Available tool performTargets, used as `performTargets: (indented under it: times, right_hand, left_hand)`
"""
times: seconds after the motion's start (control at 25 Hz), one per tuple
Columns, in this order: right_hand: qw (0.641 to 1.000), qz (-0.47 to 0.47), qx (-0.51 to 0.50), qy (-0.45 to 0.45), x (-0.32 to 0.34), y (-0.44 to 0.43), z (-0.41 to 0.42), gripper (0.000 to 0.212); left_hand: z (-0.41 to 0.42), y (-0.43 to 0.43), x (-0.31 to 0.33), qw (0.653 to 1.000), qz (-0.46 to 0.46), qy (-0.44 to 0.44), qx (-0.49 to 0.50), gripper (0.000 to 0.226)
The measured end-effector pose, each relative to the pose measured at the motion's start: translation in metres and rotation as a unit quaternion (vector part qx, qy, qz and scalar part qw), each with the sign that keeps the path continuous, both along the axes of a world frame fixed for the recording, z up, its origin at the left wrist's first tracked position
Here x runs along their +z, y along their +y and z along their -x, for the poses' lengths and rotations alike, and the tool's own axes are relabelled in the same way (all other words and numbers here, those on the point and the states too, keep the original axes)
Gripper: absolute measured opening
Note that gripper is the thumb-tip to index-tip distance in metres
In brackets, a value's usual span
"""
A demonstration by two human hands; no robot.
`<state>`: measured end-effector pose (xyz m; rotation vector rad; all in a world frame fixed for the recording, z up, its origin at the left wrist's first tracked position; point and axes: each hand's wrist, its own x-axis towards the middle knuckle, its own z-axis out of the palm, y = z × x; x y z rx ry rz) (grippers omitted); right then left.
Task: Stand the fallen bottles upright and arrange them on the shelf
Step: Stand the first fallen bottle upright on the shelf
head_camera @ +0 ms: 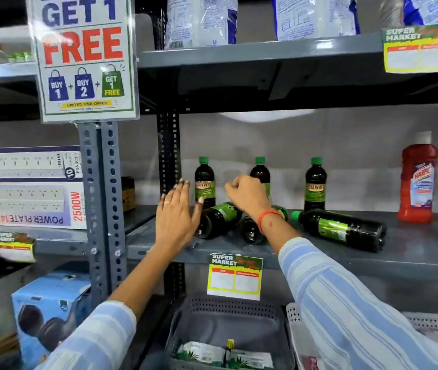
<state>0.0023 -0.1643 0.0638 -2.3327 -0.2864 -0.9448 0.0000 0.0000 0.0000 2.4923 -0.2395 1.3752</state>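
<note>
Dark bottles with green caps and green labels are on the grey shelf [413,252]. Three stand upright at the back: one on the left [204,182], a middle one [262,170] partly hidden behind my right hand, and one on the right [315,185]. Three lie on their sides in front: a left one [220,216], a middle one [251,232] and a right one [343,229]. My left hand [175,220] is open with its fingers spread, right beside the base of the left fallen bottle. My right hand [244,194] hovers above the fallen bottles, fingers curled, holding nothing.
Red Harpic bottles [417,182] stand at the shelf's right end. A perforated post [103,198] and a promo sign [84,57] are at the left, with power strip boxes [28,188] beyond. Below hang a price tag [235,276] and a grey basket [228,305].
</note>
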Motion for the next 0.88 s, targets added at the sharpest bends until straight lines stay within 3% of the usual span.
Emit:
performTargets:
  times: [0.08, 0.24, 0.36, 0.48, 0.56, 0.68, 0.8, 0.88]
  right_hand:
    - [0.989, 0.055, -0.022, 0.133, -0.007, 0.018, -0.01, 0.039]
    - [0.968, 0.077, -0.066, 0.227, -0.016, 0.039, -0.029, 0.048]
    - [0.947, -0.032, -0.026, 0.317, -0.017, 0.051, -0.045, 0.056]
    - [0.905, -0.208, -0.005, 0.37, -0.029, 0.064, -0.074, 0.1]
    - [0.897, -0.251, 0.001, 0.365, -0.035, 0.069, -0.096, 0.12]
    - [0.927, -0.214, -0.004, 0.307, -0.034, 0.081, -0.07, 0.119]
    - [0.98, -0.15, -0.001, 0.131, -0.044, 0.091, -0.05, 0.104]
    - [0.996, -0.091, 0.0, 0.02, -0.052, 0.098, -0.041, 0.105]
  left_hand:
    - [0.0, 0.019, -0.011, 0.998, 0.0, 0.064, 0.012, 0.068]
    - [0.001, 0.055, -0.04, 0.991, -0.055, 0.124, 0.015, 0.076]
    - [0.004, 0.069, -0.051, 0.988, -0.113, 0.103, 0.028, 0.073]
    - [0.005, 0.073, -0.055, 0.988, -0.134, 0.068, 0.036, 0.07]
    - [0.004, 0.072, -0.058, 0.99, -0.126, 0.048, 0.036, 0.069]
    - [0.003, 0.071, -0.063, 0.992, -0.111, 0.037, 0.048, 0.063]
    - [0.0, 0.069, -0.065, 0.994, -0.098, 0.019, 0.049, 0.059]
    - [-0.001, 0.069, -0.067, 0.995, -0.086, 0.001, 0.049, 0.058]
